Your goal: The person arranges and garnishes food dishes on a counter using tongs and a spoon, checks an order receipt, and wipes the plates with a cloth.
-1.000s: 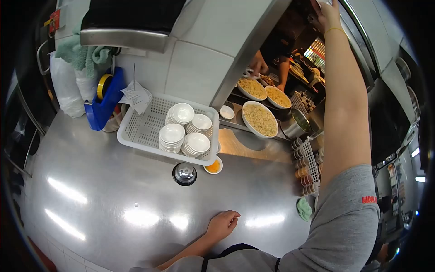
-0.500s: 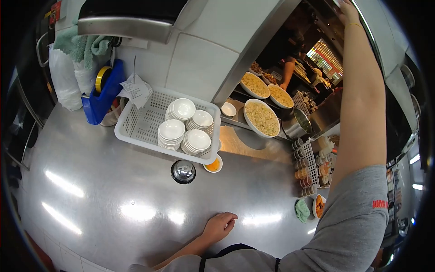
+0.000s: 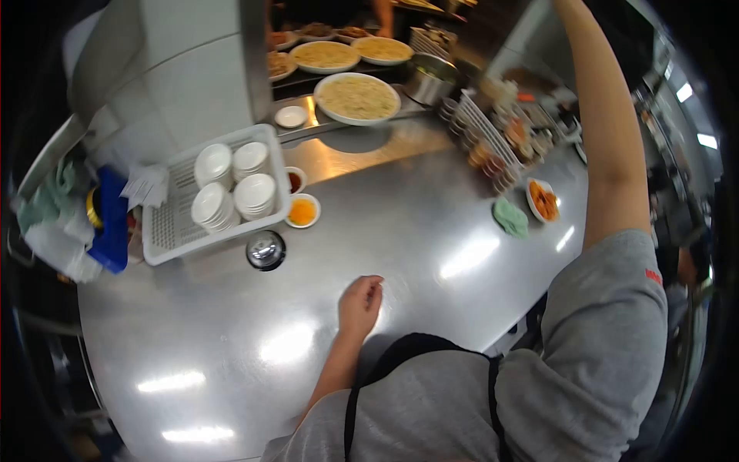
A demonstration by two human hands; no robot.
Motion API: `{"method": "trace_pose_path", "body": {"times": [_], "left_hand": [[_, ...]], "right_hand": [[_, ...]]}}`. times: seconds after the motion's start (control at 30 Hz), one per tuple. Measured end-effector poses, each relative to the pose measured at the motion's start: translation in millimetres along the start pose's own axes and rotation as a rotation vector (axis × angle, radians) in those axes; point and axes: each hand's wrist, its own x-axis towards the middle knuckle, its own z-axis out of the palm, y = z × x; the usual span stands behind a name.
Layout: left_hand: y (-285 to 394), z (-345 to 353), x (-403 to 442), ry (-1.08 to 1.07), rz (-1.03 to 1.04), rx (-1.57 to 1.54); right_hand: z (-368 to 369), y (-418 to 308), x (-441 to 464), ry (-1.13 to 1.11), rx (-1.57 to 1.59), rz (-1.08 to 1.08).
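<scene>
Countertop (image 3: 192, 323) of stainless steel, stretching beneath the left hand and the basket. Right arm (image 3: 612, 131) raised, its hand past the top edge, grip impossible to tell. Perforated basket (image 3: 164, 223) at the left, holding four stacks of white dishes (image 3: 254, 192). Oval platter of pale yellow food (image 3: 356, 98) on the ledge beyond. Left hand (image 3: 360, 304) low at the countertop, fingers curled inward, palm hidden, whether clenched or grasping impossible to tell. Bowl of orange food (image 3: 543, 200) near a green cloth (image 3: 510, 217). Domed call bell (image 3: 265, 250) just beside the basket, near the left hand.
</scene>
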Motion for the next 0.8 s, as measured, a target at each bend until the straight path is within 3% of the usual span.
{"method": "trace_pose_path", "body": {"times": [0.07, 0.1, 0.17, 0.2, 0.23, 0.27, 0.3, 0.33, 0.4, 0.43, 0.5, 0.53, 0.6, 0.7, 0.73, 0.8], "left_hand": [[-4.3, 3.8, -0.3, 0.017, 0.008, -0.025], [-6.2, 5.5, -1.7, 0.031, 0.012, -0.04], [-5.3, 7.3, -1.1, 0.023, 0.007, -0.044], [-4.6, 7.3, -1.6, 0.034, -0.006, -0.055], [-2.7, 7.4, -3.6, 0.018, -0.002, -0.044], [-0.1, 8.2, -4.3, 0.03, -0.02, -0.039], [1.7, 8.2, -2.9, 0.049, -0.033, -0.033], [-3.3, 8.3, -3.5, 0.044, -0.049, -0.028], [-9.5, 9.4, -4.5, 0.051, -0.046, -0.027], [-11.5, 10.8, -4.7, 0.059, -0.051, -0.04], [-13.2, 11.7, -6.8, 0.086, -0.066, 0.014], [-14.3, 12.8, -7.9, 0.1, -0.066, 0.044], [-10.6, 13.8, -10.4, 0.117, -0.058, 0.099], [-4.0, 22.3, -15.7, 0.222, -0.079, 0.103], [-3.0, 24.8, -17.6, 0.253, -0.083, 0.138], [-1.2, 31.6, -21.5, 0.314, -0.102, 0.155]], "right_hand": [[-52.9, 11.5, -67.7, -0.366, -0.102, 0.119], [-41.3, 108.2, -137.2, -0.413, -0.241, 0.0], [-87.7, 109.4, -215.2, -0.266, -0.146, 0.147], [-102.6, 134.3, -277.8, -0.386, -0.109, 0.414], [-119.5, 170.7, -338.7, -0.686, 0.13, 0.685], [-137.5, 164.8, -392.2, -0.842, -0.032, 0.912], [-153.4, 165.1, -451.3, -0.891, -0.063, 0.85], [-168.3, 134.1, -454.9, -1.094, -0.033, 1.513], [-174.4, 114.1, -527.5, -1.073, 0.185, 1.97], [-168.3, 111.8, -583.2, -0.85, 0.344, 2.366], [-164.7, 63.4, -600.1, -0.618, 0.489, 2.447], [-158.0, 53.9, -611.4, -0.617, 0.512, 2.449], [-141.5, 39.0, -632.5, -0.26, 0.662, 2.479], [-122.3, 35.7, -643.5, -0.146, 0.642, 2.408], [-120.2, 36.3, -647.1, -0.27, 0.658, 2.329], [-121.1, 36.8, -659.1, -0.267, 0.753, 2.298]]}}
